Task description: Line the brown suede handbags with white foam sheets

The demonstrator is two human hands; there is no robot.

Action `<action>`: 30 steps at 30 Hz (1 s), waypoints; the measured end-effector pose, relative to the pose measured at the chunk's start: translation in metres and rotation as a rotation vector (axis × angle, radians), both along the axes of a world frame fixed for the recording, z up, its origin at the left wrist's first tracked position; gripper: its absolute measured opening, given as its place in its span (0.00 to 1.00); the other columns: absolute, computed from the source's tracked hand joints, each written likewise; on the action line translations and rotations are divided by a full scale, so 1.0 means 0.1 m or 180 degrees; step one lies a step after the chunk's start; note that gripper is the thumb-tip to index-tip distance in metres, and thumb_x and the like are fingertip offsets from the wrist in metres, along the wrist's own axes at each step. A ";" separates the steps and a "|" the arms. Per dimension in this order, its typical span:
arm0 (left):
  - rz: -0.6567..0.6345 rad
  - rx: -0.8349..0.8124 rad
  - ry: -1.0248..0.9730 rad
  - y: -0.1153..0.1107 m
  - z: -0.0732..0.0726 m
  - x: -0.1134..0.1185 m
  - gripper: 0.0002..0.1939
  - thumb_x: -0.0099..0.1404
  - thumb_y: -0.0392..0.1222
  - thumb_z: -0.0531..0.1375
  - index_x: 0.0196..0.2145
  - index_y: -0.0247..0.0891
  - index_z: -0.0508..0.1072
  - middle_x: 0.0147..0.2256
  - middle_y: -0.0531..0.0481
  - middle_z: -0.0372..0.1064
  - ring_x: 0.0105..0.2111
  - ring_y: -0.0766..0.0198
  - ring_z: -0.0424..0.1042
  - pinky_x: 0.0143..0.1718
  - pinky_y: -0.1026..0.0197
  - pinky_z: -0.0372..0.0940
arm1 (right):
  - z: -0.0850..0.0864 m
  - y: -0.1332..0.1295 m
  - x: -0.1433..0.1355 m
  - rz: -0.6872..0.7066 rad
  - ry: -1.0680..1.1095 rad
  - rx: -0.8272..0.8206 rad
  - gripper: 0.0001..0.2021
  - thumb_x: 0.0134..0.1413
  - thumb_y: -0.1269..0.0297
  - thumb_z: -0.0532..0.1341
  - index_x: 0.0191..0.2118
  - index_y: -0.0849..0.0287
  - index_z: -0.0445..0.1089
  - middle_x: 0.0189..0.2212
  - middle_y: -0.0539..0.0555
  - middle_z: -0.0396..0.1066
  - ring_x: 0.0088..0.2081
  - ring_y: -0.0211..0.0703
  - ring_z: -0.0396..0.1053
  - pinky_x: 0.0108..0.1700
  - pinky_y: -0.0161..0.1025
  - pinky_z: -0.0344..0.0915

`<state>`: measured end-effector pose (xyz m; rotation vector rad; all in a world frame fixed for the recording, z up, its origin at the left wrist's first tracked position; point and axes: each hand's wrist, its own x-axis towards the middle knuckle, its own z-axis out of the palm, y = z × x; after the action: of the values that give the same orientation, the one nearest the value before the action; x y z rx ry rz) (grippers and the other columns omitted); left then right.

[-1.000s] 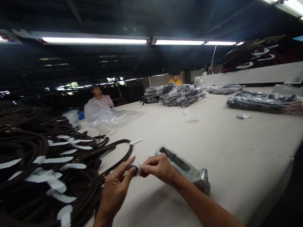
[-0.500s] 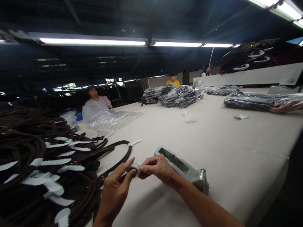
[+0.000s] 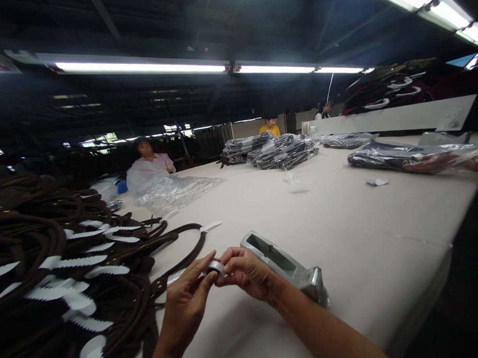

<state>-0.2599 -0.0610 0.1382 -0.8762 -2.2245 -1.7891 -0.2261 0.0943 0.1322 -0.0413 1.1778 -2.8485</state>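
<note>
The left hand [image 3: 186, 301] grips a small white roll [image 3: 215, 266] between thumb and fingers, apparently steadying it for the right hand [image 3: 248, 272], whose fingertips pinch its side. Beside the right hand, a grey dispenser [image 3: 314, 285] sits within easy reach on the bench [image 3: 366, 227].

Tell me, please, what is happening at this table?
The left hand holds a small white roll, and the fingers of the right hand are at its edge. A grey dispenser lies on the table beside the right hand. To the left is a pile of dark straps with white strips. Farther back, a person in pink sits behind clear plastic. At right, another person's hand is at a wrapped bundle.
</note>
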 end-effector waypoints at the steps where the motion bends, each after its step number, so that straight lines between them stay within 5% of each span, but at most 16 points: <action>1: 0.0022 0.0080 -0.0106 0.02 0.01 0.03 0.17 0.57 0.48 0.65 0.45 0.44 0.78 0.47 0.48 0.76 0.46 0.56 0.75 0.45 0.61 0.73 | 0.01 0.00 0.00 -0.0020 -0.0004 -0.0001 0.13 0.26 0.72 0.70 0.23 0.64 0.67 0.26 0.50 0.71 0.30 0.40 0.71 0.39 0.43 0.71; 15: 0.0003 -0.0082 -0.0382 -0.03 -0.05 -0.04 0.22 0.57 0.51 0.65 0.49 0.44 0.76 0.45 0.49 0.77 0.45 0.56 0.76 0.48 0.60 0.71 | 0.06 -0.01 0.02 -0.0219 -0.0029 0.0094 0.08 0.26 0.75 0.64 0.22 0.64 0.66 0.26 0.51 0.72 0.29 0.41 0.71 0.35 0.43 0.72; 30: 0.0055 -0.0078 -0.0340 -0.02 -0.03 -0.05 0.23 0.57 0.52 0.65 0.49 0.42 0.76 0.46 0.47 0.77 0.45 0.53 0.76 0.49 0.55 0.71 | -0.02 -0.06 -0.01 -0.0263 0.0061 -0.0022 0.10 0.28 0.72 0.68 0.22 0.64 0.67 0.32 0.55 0.75 0.31 0.41 0.71 0.36 0.42 0.71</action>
<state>-0.2648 -0.0628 0.1351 -0.7807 -2.3159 -1.8458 -0.2267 0.0884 0.1298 -0.0206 1.2010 -2.9299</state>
